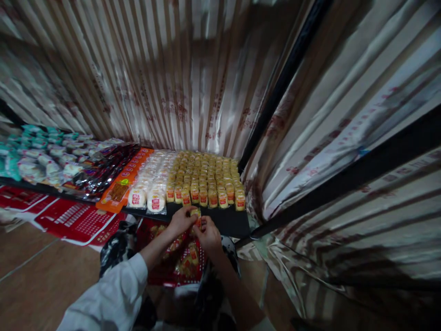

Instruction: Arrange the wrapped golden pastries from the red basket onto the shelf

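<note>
Between my two hands is a small yellow wrapped snack cake (195,212) with a reddish label. The fingers of my left hand (182,220) pinch it from the left, and my right hand (208,233) grips its lower right side. Both hands are over the front edge of a dark shelf (220,219). Behind them stand rows of matching yellow packets (203,177). Left of these lie rows of white round packets (156,201) with red labels. Beneath my hands, a red basket (161,276) holds more yellow packets (193,253), partly hidden by my arms.
An orange flat package (119,191), dark shiny packets (106,168) and white and teal packets (37,156) fill the shelf's left part. Red crates (82,225) stand below. A striped curtain (193,78) hangs behind, with dark poles (282,87) at the right.
</note>
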The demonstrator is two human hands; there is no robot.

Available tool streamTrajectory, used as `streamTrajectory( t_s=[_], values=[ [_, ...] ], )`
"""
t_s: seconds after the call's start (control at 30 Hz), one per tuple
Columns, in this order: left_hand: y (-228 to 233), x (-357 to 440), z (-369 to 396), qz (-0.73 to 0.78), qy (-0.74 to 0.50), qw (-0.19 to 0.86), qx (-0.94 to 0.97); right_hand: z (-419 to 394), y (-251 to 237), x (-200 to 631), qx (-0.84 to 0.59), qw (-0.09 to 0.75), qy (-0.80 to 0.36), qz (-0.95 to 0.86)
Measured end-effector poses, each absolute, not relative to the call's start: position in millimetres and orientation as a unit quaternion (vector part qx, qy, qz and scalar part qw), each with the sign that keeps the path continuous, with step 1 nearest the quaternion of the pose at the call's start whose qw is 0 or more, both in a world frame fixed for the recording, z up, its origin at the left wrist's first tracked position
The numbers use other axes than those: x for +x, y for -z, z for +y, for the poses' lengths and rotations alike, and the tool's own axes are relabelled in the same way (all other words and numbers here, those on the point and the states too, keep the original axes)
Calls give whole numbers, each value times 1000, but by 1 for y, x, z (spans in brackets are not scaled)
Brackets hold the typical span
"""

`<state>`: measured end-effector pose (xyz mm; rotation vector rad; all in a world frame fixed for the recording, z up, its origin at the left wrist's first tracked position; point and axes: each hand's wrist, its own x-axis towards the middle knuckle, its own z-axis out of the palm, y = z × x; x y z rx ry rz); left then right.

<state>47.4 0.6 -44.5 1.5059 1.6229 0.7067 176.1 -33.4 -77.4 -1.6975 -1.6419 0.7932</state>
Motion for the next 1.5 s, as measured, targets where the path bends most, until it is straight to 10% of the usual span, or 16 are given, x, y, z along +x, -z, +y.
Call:
streamTrajectory(
  t_s=[1.5],
  values=[
    [89,36,6,636,-458,178,595,13,104,138,-659,479,-134,-564]
  ],
)
